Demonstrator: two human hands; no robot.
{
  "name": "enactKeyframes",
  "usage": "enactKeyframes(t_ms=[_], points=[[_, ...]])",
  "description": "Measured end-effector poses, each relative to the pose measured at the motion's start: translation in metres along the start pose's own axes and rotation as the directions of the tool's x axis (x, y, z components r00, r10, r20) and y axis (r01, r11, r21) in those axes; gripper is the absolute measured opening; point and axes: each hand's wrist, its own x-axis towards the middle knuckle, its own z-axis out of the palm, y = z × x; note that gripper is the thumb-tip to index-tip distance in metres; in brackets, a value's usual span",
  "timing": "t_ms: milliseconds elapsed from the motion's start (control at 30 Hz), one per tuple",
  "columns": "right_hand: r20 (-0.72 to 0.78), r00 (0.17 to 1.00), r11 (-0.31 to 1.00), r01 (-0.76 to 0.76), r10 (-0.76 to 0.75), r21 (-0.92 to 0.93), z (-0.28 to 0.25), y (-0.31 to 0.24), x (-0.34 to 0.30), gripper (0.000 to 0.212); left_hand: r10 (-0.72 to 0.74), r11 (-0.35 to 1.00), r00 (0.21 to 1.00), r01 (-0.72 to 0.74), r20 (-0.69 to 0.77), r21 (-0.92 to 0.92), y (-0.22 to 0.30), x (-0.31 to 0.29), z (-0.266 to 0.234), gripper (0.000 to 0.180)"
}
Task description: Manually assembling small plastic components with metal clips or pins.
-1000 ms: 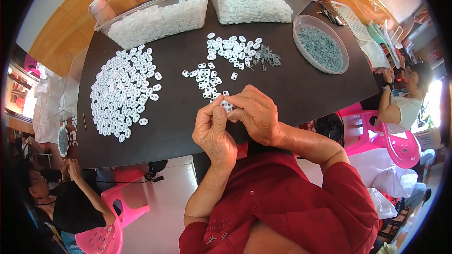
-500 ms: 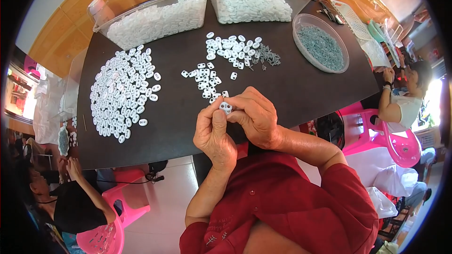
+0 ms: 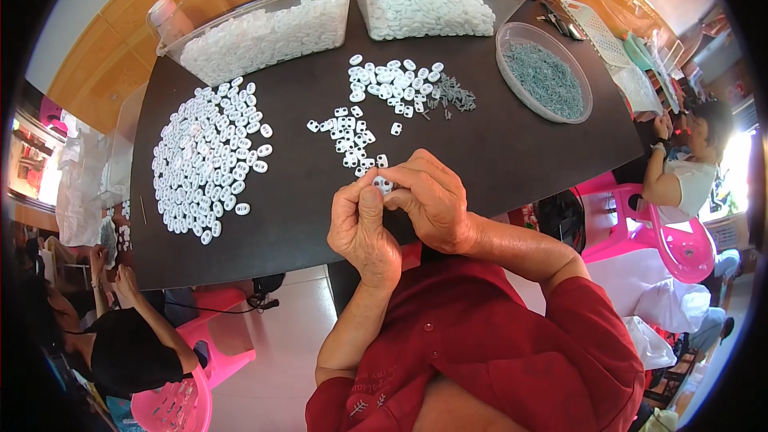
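A small white plastic piece with holes (image 3: 383,185) is pinched between the fingertips of both my hands, over the near part of the table. My left hand (image 3: 366,228) grips it from the left, thumb upright against it. From the right, the thumb and bent fingers of my right hand (image 3: 436,202) press on it and partly cover it. Just beyond my fingertips lies a loose cluster of small white pieces with holes (image 3: 350,138). Farther back are white oval pieces (image 3: 388,80) beside a little heap of grey screws (image 3: 454,94).
A wide pile of white oval pieces (image 3: 200,168) covers the table's left. Two clear bins (image 3: 349,20) (image 3: 364,16) of white parts stand at the back. A round tub (image 3: 582,117) of screws sits at right. Co-workers sit on pink chairs (image 3: 686,252) at both sides.
My fingers have shifted slightly on the white piece, and my right hand now hides more of it. At the left, the co-worker's hand has moved up toward small parts.
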Motion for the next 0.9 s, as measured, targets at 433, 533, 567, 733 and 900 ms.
enactKeyframes(t_ms=[433,533,567,733,900], points=[[0.000,1.000,0.997,0.030,-0.030,-0.073,0.002,0.000,0.001,0.028,0.041,0.999,0.999,-0.041,-0.004,0.016,0.002,0.000,0.008,0.022],[-0.012,0.999,0.997,0.042,-0.043,-0.070,0.002,0.000,0.003,0.026,0.083,0.996,0.996,-0.082,-0.022,0.034,0.000,0.001,0.009,0.021],[-0.016,0.999,0.997,0.048,-0.050,-0.067,0.002,0.001,0.003,0.025,0.083,0.996,0.996,-0.082,-0.021,0.034,-0.001,0.001,0.009,0.021],[-0.012,0.999,0.996,0.051,-0.052,-0.070,0.001,0.003,0.001,0.025,0.083,0.996,0.997,-0.083,0.004,0.035,-0.007,0.002,0.008,0.022],[0.001,0.999,0.997,0.034,-0.034,-0.067,0.001,0.004,0.005,0.026,0.058,0.998,0.998,-0.058,-0.014,-0.005,-0.008,0.006,0.008,0.021]])
